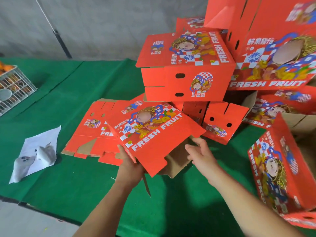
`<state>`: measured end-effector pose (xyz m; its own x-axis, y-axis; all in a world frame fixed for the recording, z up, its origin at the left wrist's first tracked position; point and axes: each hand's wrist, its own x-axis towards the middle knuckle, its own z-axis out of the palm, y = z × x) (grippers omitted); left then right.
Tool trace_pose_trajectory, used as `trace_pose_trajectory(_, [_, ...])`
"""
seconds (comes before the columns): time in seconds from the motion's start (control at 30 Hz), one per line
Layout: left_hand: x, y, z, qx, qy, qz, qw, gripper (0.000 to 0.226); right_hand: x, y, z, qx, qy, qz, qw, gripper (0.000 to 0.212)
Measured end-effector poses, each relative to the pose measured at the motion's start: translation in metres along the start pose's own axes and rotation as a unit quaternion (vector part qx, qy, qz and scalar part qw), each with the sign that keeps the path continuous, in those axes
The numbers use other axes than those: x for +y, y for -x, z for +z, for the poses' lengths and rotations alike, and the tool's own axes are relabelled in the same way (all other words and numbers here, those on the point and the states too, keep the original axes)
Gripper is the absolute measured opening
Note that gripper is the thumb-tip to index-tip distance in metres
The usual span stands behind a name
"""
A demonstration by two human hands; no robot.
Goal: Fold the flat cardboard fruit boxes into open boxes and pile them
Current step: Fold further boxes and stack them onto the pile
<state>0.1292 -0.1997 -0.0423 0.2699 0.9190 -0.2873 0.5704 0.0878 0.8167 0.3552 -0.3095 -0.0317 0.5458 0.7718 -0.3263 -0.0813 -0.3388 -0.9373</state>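
Note:
A red "FRESH FRUIT" cardboard box (pixel 153 134), half opened with its brown inside showing, tilts over the green table. My left hand (pixel 130 164) grips its near left corner from below. My right hand (pixel 200 153) hovers with spread fingers at the box's right opening, close to a brown flap. Under and left of this box lies a stack of flat red boxes (pixel 92 134). Folded boxes (pixel 186 69) are piled behind and to the right, some tipped on their sides.
A green cloth covers the table (pixel 77 177). A crumpled sheet of white paper (pixel 36 154) lies at the left. A white wire crate (pixel 13 86) stands at the far left edge. One folded box (pixel 280 170) leans at the right. A grey wall rises behind.

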Motion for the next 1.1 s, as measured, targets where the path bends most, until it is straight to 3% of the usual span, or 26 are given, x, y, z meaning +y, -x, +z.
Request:
trace_pose_trajectory(0.07, [0.006,0.012,0.006,-0.044,0.067,0.013,0.997,0.094,0.003,0.008,0.009,-0.053,-0.02,0.014,0.998,0.041])
trace_pose_trajectory(0.13, [0.011,0.026,0.02,-0.082,0.085,0.027,0.993,0.097,0.002,0.012,0.02,-0.076,-0.078,0.045,0.993,0.034])
trace_pose_trajectory(0.2, [0.014,0.037,0.037,-0.134,0.089,-0.005,0.987,0.111,0.002,0.011,0.028,-0.005,-0.084,0.038,0.996,0.035])
trace_pose_trajectory(0.27, [0.017,0.047,0.05,-0.222,0.099,-0.048,0.969,0.101,0.001,0.007,0.028,0.086,-0.042,0.007,0.995,0.034])
trace_pose_trajectory(0.37, [0.018,0.044,0.052,-0.291,0.1,-0.108,0.945,0.093,0.002,-0.001,0.012,0.067,-0.006,0.004,0.998,0.037])
trace_pose_trajectory(0.5, [0.014,0.027,0.043,-0.264,0.039,-0.149,0.952,0.048,0.008,-0.007,-0.024,0.049,0.075,-0.014,0.996,0.043])
trace_pose_trajectory(0.57, [0.008,0.021,0.041,-0.222,0.033,-0.15,0.963,0.045,0.009,-0.007,-0.037,0.05,0.108,-0.032,0.992,0.043])
trace_pose_trajectory(0.7, [-0.007,0.006,0.041,-0.123,-0.04,-0.001,0.992,0.03,0.0,-0.003,-0.053,0.036,0.135,-0.061,0.988,0.044])
trace_pose_trajectory(0.8, [-0.011,0.002,0.041,-0.072,-0.107,0.054,0.99,0.016,-0.004,0.007,-0.062,0.024,0.131,-0.066,0.989,0.049])
trace_pose_trajectory(0.87, [-0.008,0.001,0.04,-0.025,-0.091,0.089,0.992,0.009,-0.001,0.015,-0.069,0.016,0.124,-0.055,0.991,0.051])
trace_pose_trajectory(1.0, [0.005,-0.006,0.034,0.02,-0.043,0.195,0.98,0.028,0.014,0.039,-0.082,0.022,0.138,-0.043,0.989,0.055])
trace_pose_trajectory(1.1, [0.02,-0.011,0.028,0.032,-0.089,0.242,0.966,0.049,0.015,0.054,-0.092,0.046,0.165,-0.06,0.983,0.058])
